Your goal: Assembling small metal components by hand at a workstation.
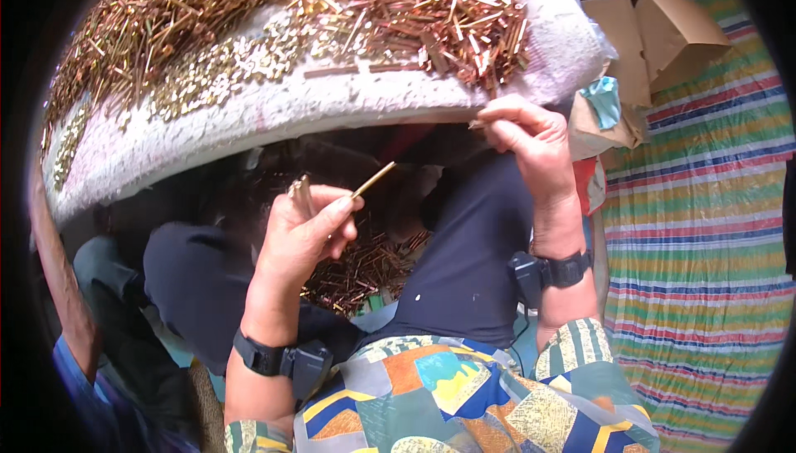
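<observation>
My left hand (308, 229) is closed over my lap, with a thin gold-coloured stick (375, 179) pinched between thumb and finger, pointing up and to the right. More thin sticks (301, 194) stand up between the other fingers of that hand. My right hand (531, 133) is at the near right edge of the white-covered table, its fingertips pinched together. A small bit shows at those fingertips, too small to name. Close above it lies a large heap of shiny copper-coloured sticks (448, 13) on the table.
Small gold pieces (224, 67) lie along the white table cover (356, 96). More sticks (361, 266) are piled below, between my legs. Another person's arm (62, 279) is at the far left. Right of the table are an open cardboard box (676, 38) and a striped mat (696, 229).
</observation>
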Demonstrator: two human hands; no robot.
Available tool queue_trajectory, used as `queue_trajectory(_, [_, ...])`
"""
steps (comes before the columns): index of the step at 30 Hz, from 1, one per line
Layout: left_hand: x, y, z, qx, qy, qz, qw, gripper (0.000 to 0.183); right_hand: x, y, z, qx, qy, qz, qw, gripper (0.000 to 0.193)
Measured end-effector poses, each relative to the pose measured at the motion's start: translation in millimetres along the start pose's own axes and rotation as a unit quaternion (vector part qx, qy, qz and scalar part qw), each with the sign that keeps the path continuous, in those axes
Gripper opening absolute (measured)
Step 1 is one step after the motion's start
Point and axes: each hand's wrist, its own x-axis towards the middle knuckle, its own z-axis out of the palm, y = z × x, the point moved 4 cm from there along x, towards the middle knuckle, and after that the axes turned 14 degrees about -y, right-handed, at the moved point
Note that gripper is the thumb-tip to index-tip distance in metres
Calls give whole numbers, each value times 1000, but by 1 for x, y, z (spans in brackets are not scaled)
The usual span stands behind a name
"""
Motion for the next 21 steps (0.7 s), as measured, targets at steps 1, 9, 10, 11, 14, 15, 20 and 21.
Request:
queue_trajectory(1, [1, 1, 0, -3, -4, 2, 1000, 16, 3, -11, 14, -6, -41, -20, 999, 15])
queue_trajectory(9, [-3, 10, -1, 5, -17, 14, 1000, 16, 23, -24, 63, -2, -166, -35, 986, 12])
queue_trajectory(10, [-6, 9, -3, 5, -11, 16, 1000, 16, 25, -25, 67, 0, -171, -37, 985, 12])
queue_trajectory(11, [-8, 9, -5, 9, -8, 16, 1000, 17, 27, -27, 70, -12, -179, -35, 983, 12])
queue_trajectory(14, [-13, 12, -12, 20, -1, 18, 1000, 18, 33, -34, 76, -36, -198, -37, 979, 11])
queue_trajectory(15, [-14, 13, -12, 13, -5, 23, 1000, 19, 35, -37, 77, -48, -205, -37, 977, 10])
queue_trajectory(20, [-24, 19, -18, -27, -17, 49, 998, 15, 48, -57, 106, -158, -263, -192, 932, 12])
queue_trajectory(21, [-25, 19, -19, -45, -21, 53, 997, 15, 49, -59, 114, -167, -281, -178, 928, 12])
